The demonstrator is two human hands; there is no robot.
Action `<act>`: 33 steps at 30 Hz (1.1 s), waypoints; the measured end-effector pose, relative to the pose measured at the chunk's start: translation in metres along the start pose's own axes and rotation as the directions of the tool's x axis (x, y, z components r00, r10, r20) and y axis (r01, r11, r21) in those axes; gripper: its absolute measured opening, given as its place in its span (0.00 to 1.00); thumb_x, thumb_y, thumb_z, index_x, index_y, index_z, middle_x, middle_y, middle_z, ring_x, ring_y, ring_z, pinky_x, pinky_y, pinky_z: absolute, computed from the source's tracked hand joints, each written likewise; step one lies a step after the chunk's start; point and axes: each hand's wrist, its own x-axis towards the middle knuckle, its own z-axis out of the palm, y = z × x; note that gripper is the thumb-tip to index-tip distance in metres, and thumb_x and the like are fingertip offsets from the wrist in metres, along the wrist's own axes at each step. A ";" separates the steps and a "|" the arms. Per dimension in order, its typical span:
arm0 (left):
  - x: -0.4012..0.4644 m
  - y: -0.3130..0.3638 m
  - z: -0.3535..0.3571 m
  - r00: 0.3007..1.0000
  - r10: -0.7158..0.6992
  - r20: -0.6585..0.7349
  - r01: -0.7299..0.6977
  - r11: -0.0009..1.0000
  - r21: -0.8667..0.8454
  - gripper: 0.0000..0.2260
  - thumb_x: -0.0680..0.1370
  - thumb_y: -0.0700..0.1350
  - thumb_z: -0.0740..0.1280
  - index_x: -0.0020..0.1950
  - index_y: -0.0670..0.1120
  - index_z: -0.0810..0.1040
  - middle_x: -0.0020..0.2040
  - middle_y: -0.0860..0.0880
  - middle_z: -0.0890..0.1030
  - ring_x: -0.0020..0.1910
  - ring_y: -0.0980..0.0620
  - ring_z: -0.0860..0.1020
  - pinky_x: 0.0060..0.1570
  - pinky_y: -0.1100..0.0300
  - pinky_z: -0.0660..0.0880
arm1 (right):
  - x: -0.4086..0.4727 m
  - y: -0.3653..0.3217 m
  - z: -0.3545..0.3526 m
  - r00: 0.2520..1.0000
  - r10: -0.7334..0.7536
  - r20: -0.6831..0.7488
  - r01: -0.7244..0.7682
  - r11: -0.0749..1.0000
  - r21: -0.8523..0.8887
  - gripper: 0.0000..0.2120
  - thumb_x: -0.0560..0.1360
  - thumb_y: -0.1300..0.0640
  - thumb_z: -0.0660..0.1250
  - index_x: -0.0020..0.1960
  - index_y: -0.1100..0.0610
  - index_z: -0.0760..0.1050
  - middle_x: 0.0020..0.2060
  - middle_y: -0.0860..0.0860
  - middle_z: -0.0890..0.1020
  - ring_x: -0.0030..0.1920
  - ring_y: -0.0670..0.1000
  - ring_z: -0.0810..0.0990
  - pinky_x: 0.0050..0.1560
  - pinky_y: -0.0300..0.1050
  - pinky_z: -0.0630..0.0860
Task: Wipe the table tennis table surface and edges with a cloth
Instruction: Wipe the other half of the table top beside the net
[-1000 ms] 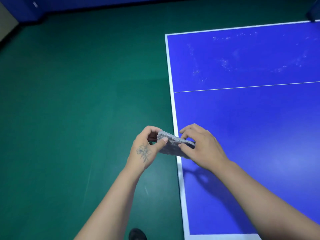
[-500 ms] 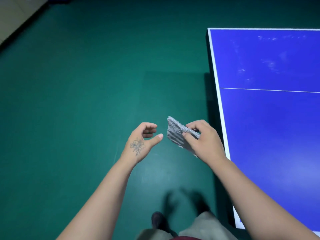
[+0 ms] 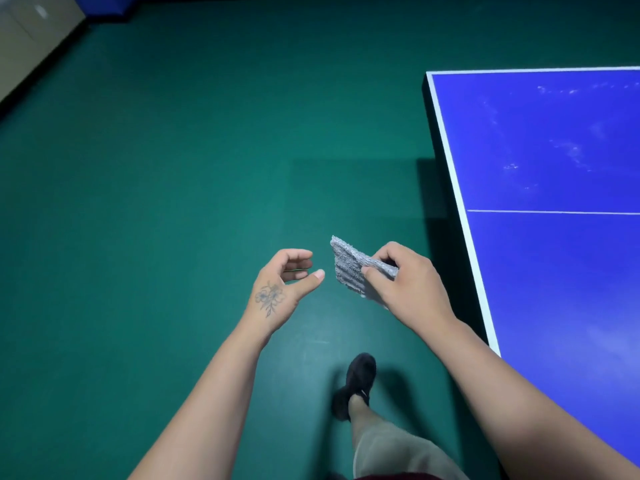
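Observation:
The blue table tennis table [image 3: 554, 271] fills the right side, with a white border line along its left edge and a thin white centre line. Pale dusty smears show on its far half. My right hand [image 3: 405, 282] pinches a folded grey textured cloth [image 3: 348, 268] in the air over the floor, left of the table's edge. My left hand [image 3: 284, 282] hovers just left of the cloth, fingers loosely curled and thumb out, holding nothing. A small gap separates it from the cloth.
Green floor [image 3: 156, 202] spreads across the left and middle. A beige cabinet [image 3: 31, 32] stands at the far left corner. My leg and black shoe [image 3: 356, 382] are below the hands, beside the table's shadow.
My left hand has let go of the cloth, which now stays in my right hand alone. I have stepped left away from the table, so both hands are now over the floor.

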 end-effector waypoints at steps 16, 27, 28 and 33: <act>0.298 0.114 -0.014 0.999 0.031 -0.032 -0.028 0.996 0.086 0.27 0.68 0.51 0.82 0.64 0.52 0.80 0.60 0.51 0.84 0.58 0.54 0.83 0.59 0.63 0.77 | 0.318 -0.037 -0.036 1.000 0.000 -0.010 0.001 0.999 0.047 0.07 0.76 0.46 0.73 0.44 0.45 0.75 0.40 0.40 0.83 0.42 0.46 0.80 0.45 0.50 0.78; 0.564 0.162 -0.037 0.983 0.034 0.179 -0.052 0.994 0.096 0.23 0.74 0.46 0.83 0.66 0.52 0.79 0.62 0.49 0.83 0.58 0.53 0.82 0.56 0.63 0.76 | 0.519 -0.059 -0.012 0.979 0.164 -0.119 -0.163 0.987 0.018 0.07 0.76 0.48 0.73 0.43 0.47 0.77 0.37 0.43 0.82 0.38 0.49 0.79 0.40 0.51 0.76; 0.588 0.168 -0.038 0.979 0.041 0.201 -0.060 0.994 0.089 0.24 0.73 0.48 0.84 0.65 0.52 0.79 0.61 0.49 0.83 0.58 0.53 0.82 0.56 0.63 0.76 | 0.535 -0.062 -0.012 0.975 0.179 -0.133 -0.177 0.984 0.032 0.07 0.76 0.49 0.73 0.43 0.49 0.77 0.36 0.44 0.81 0.37 0.49 0.78 0.39 0.51 0.75; 0.694 0.208 -0.030 0.946 0.054 0.320 -0.098 0.988 0.122 0.25 0.70 0.51 0.83 0.65 0.53 0.80 0.61 0.50 0.83 0.59 0.53 0.82 0.56 0.64 0.76 | 0.609 -0.075 -0.010 0.940 0.267 -0.210 -0.262 0.964 0.052 0.08 0.76 0.49 0.72 0.41 0.50 0.75 0.35 0.44 0.81 0.36 0.49 0.77 0.37 0.51 0.75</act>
